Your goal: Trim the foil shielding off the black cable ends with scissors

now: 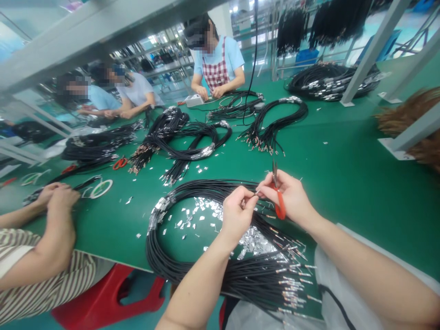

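Observation:
My left hand point(239, 213) pinches a thin black cable near its end, above a large looped bundle of black cables point(161, 247). Close beside it, my right hand point(290, 195) holds a pair of scissors with red handles point(280, 205), blades pointing up and away. The thumb and forefinger of that hand meet at the tip of the same cable. Many cable ends in the bundle show stripped, silvery and coppery tips point(292, 288). Small silver foil scraps point(256, 243) lie inside the loop.
More black cable bundles point(202, 146) lie across the green table point(343, 183). Co-workers sit on the far side point(220, 68) and at my left point(37, 247). Another red-handled pair of scissors point(120, 163) and a tape roll point(102, 189) lie left. Metal posts point(373, 50) stand right.

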Available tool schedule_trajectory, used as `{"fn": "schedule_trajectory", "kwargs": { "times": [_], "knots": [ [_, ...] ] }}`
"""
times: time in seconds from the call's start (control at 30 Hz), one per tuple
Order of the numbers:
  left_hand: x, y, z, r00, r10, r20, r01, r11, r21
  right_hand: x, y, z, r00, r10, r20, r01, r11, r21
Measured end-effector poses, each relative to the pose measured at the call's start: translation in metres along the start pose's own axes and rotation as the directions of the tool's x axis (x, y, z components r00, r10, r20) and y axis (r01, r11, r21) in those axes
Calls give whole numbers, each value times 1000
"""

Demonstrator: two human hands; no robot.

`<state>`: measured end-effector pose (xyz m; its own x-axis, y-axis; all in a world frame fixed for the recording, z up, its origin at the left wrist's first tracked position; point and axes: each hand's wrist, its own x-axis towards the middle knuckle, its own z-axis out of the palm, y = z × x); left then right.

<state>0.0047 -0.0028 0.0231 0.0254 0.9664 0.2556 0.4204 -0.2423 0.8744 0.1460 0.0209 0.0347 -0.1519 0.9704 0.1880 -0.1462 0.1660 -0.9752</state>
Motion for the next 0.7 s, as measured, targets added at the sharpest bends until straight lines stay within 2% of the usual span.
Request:
{"fn": "schedule_trajectory", "kwargs": {
  "times": [0.1, 0.2, 0.33, 0.4, 0.5, 0.6, 0.7],
  "knots": [
    [1, 0, 0, 1000, -25, 6, 25, 999, -26, -1, 0, 1, 1000, -22, -3, 22, 1000, 4],
    [4, -2, 0, 988, -127, 89, 142, 974, -179, 0, 1, 2, 998, -59, -5, 59, 998, 28],
    [8, -4, -2, 934, -264, 242, 346, 840, -418, 0, 5, 2, 995, -98, -21, 98, 995, 20],
    [10, -3, -4, 906, -281, 315, 406, 785, -468, -1, 6, 2, 992, -123, -28, 122, 992, -29],
    [11, 0, -7, 894, -257, 367, 419, 773, -477, -1, 7, -2, 985, -173, -8, 170, 974, -152],
    [10, 0, -7, 915, -250, 317, 383, 787, -483, 0, 4, -11, 978, -207, 30, 199, 879, -433],
    [9, -3, -5, 951, -258, 168, 308, 802, -512, 2, -1, -20, 976, -174, 132, 215, 666, -714]
  ]
}}
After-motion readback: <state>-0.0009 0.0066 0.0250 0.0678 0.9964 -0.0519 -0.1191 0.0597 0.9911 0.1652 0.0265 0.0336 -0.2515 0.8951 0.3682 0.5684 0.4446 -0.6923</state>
